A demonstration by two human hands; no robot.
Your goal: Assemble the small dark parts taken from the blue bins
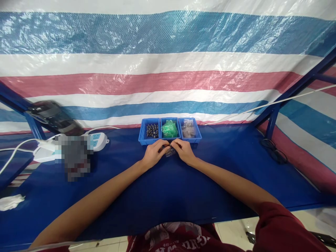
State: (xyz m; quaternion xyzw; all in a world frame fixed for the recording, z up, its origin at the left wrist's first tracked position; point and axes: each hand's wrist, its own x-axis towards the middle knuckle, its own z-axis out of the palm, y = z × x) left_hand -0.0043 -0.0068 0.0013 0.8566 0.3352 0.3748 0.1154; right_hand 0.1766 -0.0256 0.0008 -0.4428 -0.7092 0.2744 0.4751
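Both hands meet just in front of the three blue bins, fingertips of each near the other's. Our left hand (pixel 153 154) has thumb and fingers pinched on a small clear packet (pixel 171 152); our right hand (pixel 186 153) grips its other side likewise. Packet position: between the two hands, above or on the blue table (pixel 157 196); we cannot tell whether it touches the surface. Something dark shows at the fingertips, too small for us to identify.

Bins, side by side, noted left to right: left bin (pixel 146 142) with small dark-and-silver parts (pixel 152 131); middle bin (pixel 169 119) with green packets (pixel 169 129); right bin (pixel 193 140) with clear packets (pixel 188 130).

Surroundings: at our left we record a white power strip (pixel 100 141), partly covered by a pixelated patch, a dark bottle (pixel 56 117) behind it, and a crumpled white tissue (pixel 12 202) nearer us. At far right lie dark-framed glasses (pixel 274 151). Behind the table we see a striped sheet (pixel 168 63).
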